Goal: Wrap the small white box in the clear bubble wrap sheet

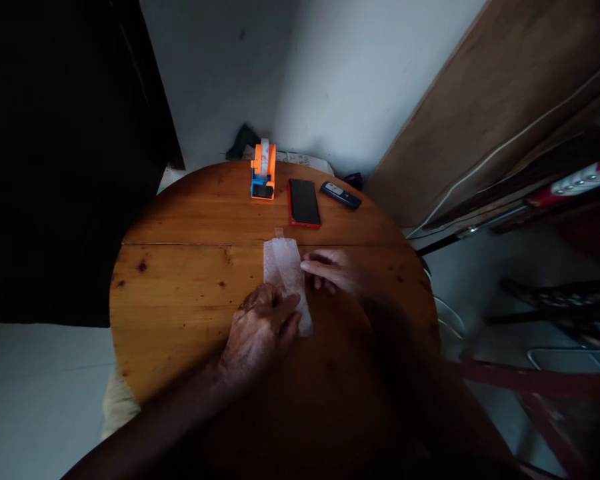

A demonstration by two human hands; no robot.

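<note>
- Nearest, the person's left hand reaches in from the near edge of the rounded wooden tabletop; its bent fingers are close together and lie across the near part of a pale wrap; whether they grip it or only press it down, I cannot tell.
- The wrap, whitish and textured like bubble wrap, lies flat around the middle of the tabletop; its long axis runs from the near edge towards the far edge, the far end leaning slightly left; it extends beyond the left hand's fingers, and that hand, lying over it, is the nearer one.
- The right hand comes from the right edge; the wrap lies to its left; its thumb and forefinger are close together at the wrap's right side, though I cannot tell whether they pinch it.
- A clear strip, probably tape, pokes out past the wrap's far end.
- Further off, a red-edged phone, dark screen upwards; right of it, a dark handset, its markings too small to read.
- Near the far edge, an orange and blue tape dispenser stands upright; beyond that edge, papers with illegible writing; no brand is readable.
</note>
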